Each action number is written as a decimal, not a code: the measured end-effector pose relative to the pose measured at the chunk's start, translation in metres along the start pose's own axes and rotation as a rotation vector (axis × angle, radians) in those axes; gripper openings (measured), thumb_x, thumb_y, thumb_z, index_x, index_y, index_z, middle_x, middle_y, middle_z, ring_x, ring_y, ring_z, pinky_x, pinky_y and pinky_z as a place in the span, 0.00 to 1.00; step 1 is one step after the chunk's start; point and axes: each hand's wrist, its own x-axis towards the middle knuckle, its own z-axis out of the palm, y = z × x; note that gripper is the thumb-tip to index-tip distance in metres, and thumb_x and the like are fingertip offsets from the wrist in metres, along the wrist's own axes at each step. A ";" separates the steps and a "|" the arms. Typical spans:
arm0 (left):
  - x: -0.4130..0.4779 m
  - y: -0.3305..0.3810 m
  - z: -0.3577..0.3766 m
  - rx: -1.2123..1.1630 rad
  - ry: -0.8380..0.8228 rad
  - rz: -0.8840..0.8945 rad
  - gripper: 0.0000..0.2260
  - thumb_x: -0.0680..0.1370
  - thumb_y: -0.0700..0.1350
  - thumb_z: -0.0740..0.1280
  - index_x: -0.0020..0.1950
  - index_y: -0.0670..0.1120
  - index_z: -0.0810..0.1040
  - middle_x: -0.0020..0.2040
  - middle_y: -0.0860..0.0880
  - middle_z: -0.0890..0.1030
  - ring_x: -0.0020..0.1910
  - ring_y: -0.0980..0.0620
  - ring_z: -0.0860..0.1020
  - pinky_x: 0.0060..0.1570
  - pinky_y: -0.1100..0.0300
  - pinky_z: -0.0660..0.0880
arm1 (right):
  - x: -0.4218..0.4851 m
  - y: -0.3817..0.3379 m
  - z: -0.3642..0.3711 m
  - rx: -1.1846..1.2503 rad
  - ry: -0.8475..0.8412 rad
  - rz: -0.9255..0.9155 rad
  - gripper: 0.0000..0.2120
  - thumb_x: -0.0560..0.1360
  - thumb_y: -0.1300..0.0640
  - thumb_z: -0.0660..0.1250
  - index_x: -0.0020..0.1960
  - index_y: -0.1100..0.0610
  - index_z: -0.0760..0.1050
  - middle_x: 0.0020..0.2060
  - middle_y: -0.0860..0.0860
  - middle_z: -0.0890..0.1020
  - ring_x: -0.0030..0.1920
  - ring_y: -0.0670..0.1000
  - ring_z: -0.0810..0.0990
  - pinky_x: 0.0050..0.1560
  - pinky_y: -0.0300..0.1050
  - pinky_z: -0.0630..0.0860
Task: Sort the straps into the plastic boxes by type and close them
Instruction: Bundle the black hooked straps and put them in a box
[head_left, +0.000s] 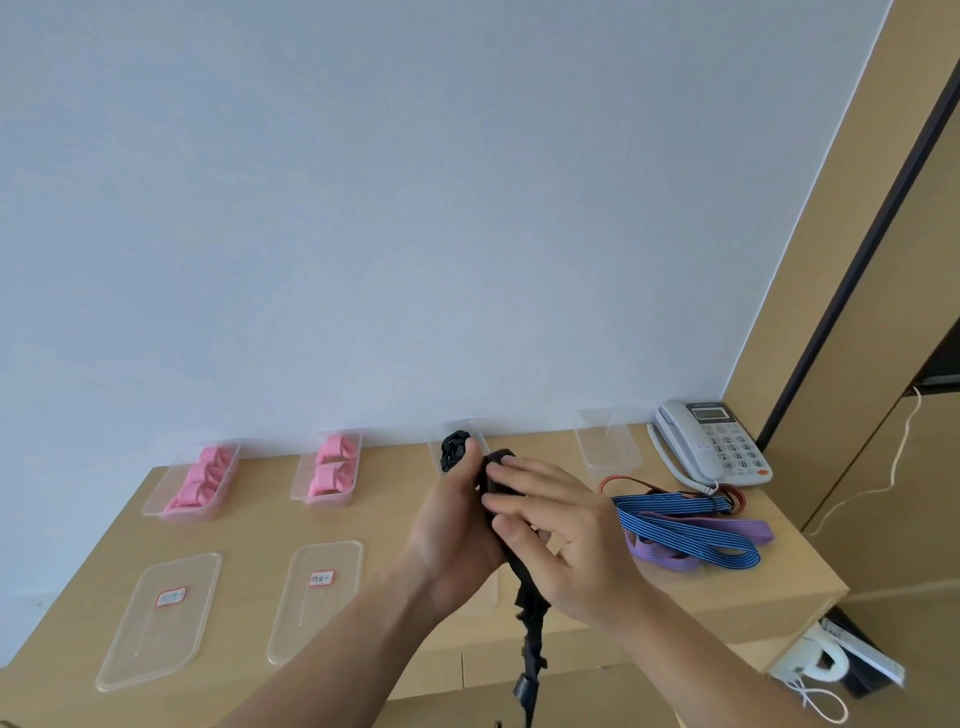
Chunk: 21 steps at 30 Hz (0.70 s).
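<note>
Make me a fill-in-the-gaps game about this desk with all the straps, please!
The left hand and right hand hold a long woven strap coloured ____.
The rolled fabric straps in the leftmost clear plastic box are ____.
The grey push-button telephone stands at the wooden desk's ____ end.
Missing words: black, pink, right.

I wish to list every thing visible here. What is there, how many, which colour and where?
boxes: four, clear, in a row by the wall
pink straps: several, rolled, in the two left boxes
lids: two, clear, labelled, front left
black strap: one, held, hanging down
loose straps: blue, purple, red, table right
telephone: one, grey, back right
table: one, wood
left hand, right hand: both hold the black strap
</note>
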 end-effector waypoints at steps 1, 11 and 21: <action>0.001 0.001 -0.002 0.006 0.004 -0.001 0.25 0.84 0.62 0.59 0.50 0.44 0.87 0.53 0.43 0.83 0.54 0.43 0.83 0.56 0.48 0.79 | -0.001 -0.002 -0.001 0.028 0.002 0.025 0.08 0.76 0.60 0.71 0.53 0.59 0.85 0.58 0.50 0.84 0.65 0.48 0.78 0.64 0.45 0.75; -0.006 0.001 -0.002 0.322 -0.032 0.095 0.16 0.81 0.49 0.66 0.62 0.38 0.79 0.47 0.43 0.78 0.37 0.46 0.76 0.33 0.52 0.75 | 0.026 -0.005 -0.023 0.363 -0.335 0.728 0.34 0.66 0.57 0.82 0.68 0.48 0.73 0.60 0.46 0.80 0.58 0.49 0.80 0.57 0.49 0.79; -0.014 -0.004 -0.014 0.457 -0.090 -0.012 0.33 0.84 0.67 0.51 0.68 0.42 0.78 0.48 0.39 0.82 0.45 0.39 0.80 0.53 0.49 0.77 | 0.039 -0.013 -0.034 0.463 -0.190 0.676 0.19 0.66 0.57 0.79 0.53 0.55 0.76 0.46 0.52 0.86 0.42 0.57 0.83 0.48 0.58 0.79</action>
